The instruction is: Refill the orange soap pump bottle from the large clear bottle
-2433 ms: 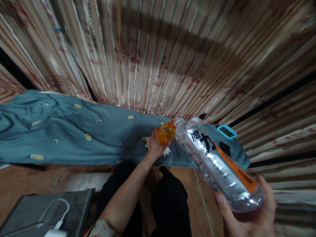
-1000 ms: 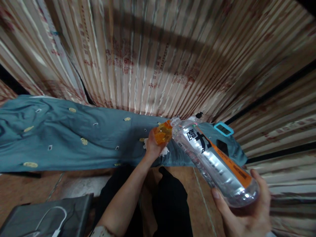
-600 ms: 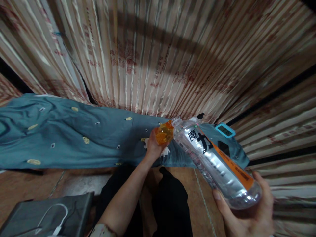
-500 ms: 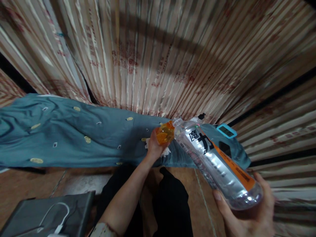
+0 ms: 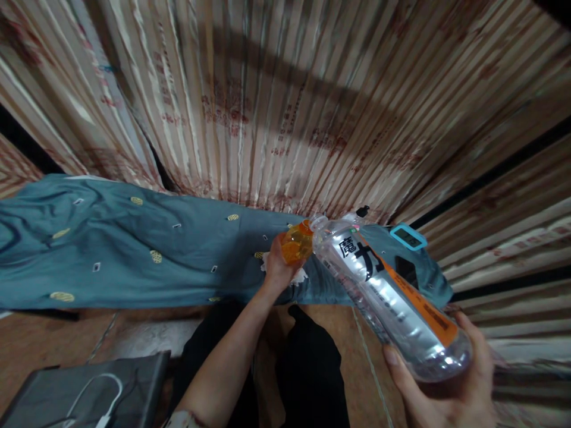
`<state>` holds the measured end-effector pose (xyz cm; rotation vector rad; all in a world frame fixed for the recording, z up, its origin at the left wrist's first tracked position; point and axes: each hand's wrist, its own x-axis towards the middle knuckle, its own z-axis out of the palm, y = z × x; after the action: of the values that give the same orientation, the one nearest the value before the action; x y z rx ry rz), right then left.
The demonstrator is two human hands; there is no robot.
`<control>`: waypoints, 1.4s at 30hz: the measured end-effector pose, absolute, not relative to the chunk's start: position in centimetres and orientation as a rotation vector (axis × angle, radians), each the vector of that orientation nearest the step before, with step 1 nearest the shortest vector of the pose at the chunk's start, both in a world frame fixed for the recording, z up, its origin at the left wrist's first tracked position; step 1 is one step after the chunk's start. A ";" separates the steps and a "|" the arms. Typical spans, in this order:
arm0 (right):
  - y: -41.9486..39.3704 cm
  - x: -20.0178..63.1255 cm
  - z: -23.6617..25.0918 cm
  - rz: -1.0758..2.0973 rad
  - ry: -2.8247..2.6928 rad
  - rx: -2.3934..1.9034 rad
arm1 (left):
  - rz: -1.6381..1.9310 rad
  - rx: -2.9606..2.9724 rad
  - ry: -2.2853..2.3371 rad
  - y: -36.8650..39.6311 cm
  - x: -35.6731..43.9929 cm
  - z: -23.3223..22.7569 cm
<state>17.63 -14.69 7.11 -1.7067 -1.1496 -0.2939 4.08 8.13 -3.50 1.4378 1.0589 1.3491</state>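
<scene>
My left hand (image 5: 282, 267) is closed around a small bottle of orange liquid (image 5: 298, 242), holding it over the cloth-covered table. In my right hand (image 5: 459, 380) is a large clear plastic bottle (image 5: 392, 291) with a silver and orange label, gripped near its base. This bottle slants, its base toward me and its uncapped neck beside the mouth of the orange bottle. Whether the two mouths touch I cannot tell, and no liquid stream shows. White tissue (image 5: 300, 276) lies under my left hand.
A teal patterned cloth (image 5: 178, 255) covers the long narrow table. On its right end are a blue-framed digital clock (image 5: 408, 236), a dark flat object (image 5: 405, 270) and a black-topped pump bottle (image 5: 363, 211). Striped curtains (image 5: 276, 107) hang behind. A grey case with a white cable (image 5: 120, 386) stands lower left.
Both bottles stay mouth to mouth in almost the same pose. The view has shifted very slightly; nothing was taken hold of or let go.
</scene>
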 end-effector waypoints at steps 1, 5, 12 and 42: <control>-14.7 17.6 7.1 -0.297 -1.151 -1.705 | 1.353 1.438 1.058 8.1 4.1 -3.5; -14.6 17.4 7.3 -0.294 -1.139 -1.698 | 1.354 1.435 1.057 8.1 4.0 -3.3; -14.6 16.9 7.7 -0.242 -1.057 -1.714 | 1.352 1.438 1.039 8.2 3.9 -3.7; -14.2 16.4 8.1 -0.229 -1.009 -1.696 | 1.386 1.442 1.047 8.5 4.1 -4.1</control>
<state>16.44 -14.17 8.07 -1.6957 -1.0090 -0.2290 4.05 8.50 -4.08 1.4424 1.0473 1.3859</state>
